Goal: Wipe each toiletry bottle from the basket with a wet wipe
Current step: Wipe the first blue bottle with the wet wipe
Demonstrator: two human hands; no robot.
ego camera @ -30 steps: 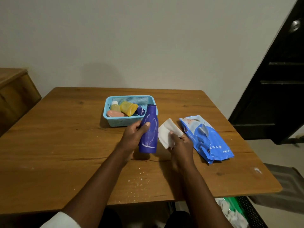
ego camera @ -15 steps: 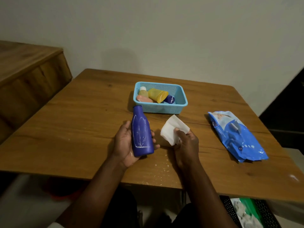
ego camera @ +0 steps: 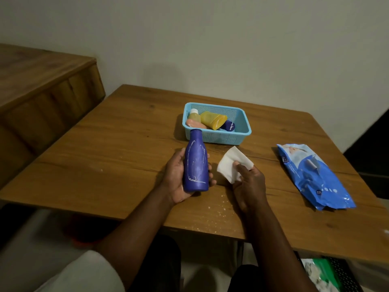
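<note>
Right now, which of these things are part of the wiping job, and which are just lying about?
Part of the job:
- blue bottle, held in the left hand
- wet wipe, pinched by the right hand
- basket with the remaining bottles
- blue wipes pack

Just lying about:
- white crumbs on the table
- wooden cabinet

Clearance on the wooden table (ego camera: pixel 117 148)

Left half of the tabletop is bare wood, open to the edge. Light blue basket (ego camera: pixel 219 138) sits at centre-back, just beyond the blue bottle (ego camera: pixel 196 163); blue wipes pack (ego camera: pixel 315 175) lies on the right side. An open strip runs between basket and pack. Wooden cabinet (ego camera: pixel 42 98) flanks the table's left.
</note>
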